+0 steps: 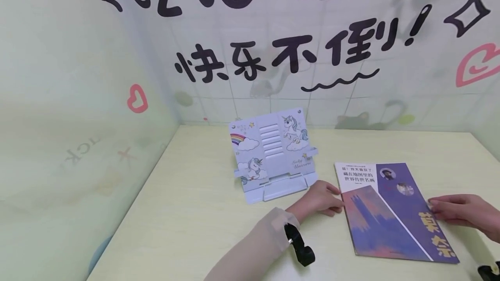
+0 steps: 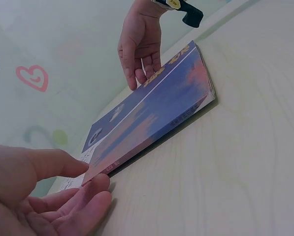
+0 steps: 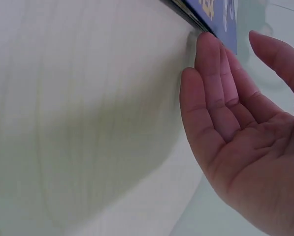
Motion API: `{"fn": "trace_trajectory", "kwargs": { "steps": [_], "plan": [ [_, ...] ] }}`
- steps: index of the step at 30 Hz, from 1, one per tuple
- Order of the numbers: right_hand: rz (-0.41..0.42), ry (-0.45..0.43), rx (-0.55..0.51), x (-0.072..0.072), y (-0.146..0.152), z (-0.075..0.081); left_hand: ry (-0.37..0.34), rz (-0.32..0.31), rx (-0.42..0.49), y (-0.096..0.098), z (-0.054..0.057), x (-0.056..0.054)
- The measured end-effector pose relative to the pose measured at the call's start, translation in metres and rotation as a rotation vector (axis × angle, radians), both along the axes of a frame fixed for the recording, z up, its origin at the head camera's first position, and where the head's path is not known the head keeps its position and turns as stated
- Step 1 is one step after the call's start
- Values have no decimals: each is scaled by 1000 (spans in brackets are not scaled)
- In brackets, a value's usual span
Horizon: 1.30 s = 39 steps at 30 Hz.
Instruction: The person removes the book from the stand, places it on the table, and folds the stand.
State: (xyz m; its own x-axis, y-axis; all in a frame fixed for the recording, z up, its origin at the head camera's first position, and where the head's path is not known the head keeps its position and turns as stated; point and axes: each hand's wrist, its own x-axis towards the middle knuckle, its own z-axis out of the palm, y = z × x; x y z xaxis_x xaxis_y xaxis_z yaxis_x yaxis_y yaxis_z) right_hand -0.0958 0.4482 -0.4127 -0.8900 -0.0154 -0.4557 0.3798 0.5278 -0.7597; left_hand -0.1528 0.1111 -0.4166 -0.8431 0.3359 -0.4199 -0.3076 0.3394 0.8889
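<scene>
A thin paperback book [image 1: 384, 216] with a purple, blue and pink cover lies on the table at the right, its large yellow lettering toward the near right corner. My left hand [image 1: 322, 198] is at its left edge. In the left wrist view, the thumb and fingertips [image 2: 101, 183] touch the spine near one end, loosely bent. Along the opposite edge is my right hand [image 1: 465, 211]. Its fingers [image 3: 208, 73] are fairly straight and touch that edge, while the thumb stands apart in the right wrist view. Pages and back cover are mostly hidden.
A pale lilac book stand [image 1: 273, 155] with unicorn and rainbow pictures stands tilted back on the table, left of the book. Behind the light wooden table [image 1: 187, 211] hangs a pale backdrop [image 1: 242, 86] with black writing and pink hearts.
</scene>
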Motion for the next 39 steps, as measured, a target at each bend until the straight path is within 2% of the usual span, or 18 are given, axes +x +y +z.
{"fn": "trace_trajectory", "kwargs": {
  "steps": [5,11,19,26,32,39],
  "plan": [
    [59,59,105,-3,-6,7,25,-53,-7,-13,0,-3],
    [117,120,179,-11,-37,23,71,-115,20,-30,9,-5],
    [249,275,135,-31,-87,46,122,-173,99,-62,27,-13],
    [329,323,124,-59,-130,60,140,-150,96,-97,41,-20],
    [387,343,47,-91,-159,69,163,-78,59,-130,52,-27],
    [370,384,28,-122,-191,77,221,-33,37,-171,60,-35]
  ]
}}
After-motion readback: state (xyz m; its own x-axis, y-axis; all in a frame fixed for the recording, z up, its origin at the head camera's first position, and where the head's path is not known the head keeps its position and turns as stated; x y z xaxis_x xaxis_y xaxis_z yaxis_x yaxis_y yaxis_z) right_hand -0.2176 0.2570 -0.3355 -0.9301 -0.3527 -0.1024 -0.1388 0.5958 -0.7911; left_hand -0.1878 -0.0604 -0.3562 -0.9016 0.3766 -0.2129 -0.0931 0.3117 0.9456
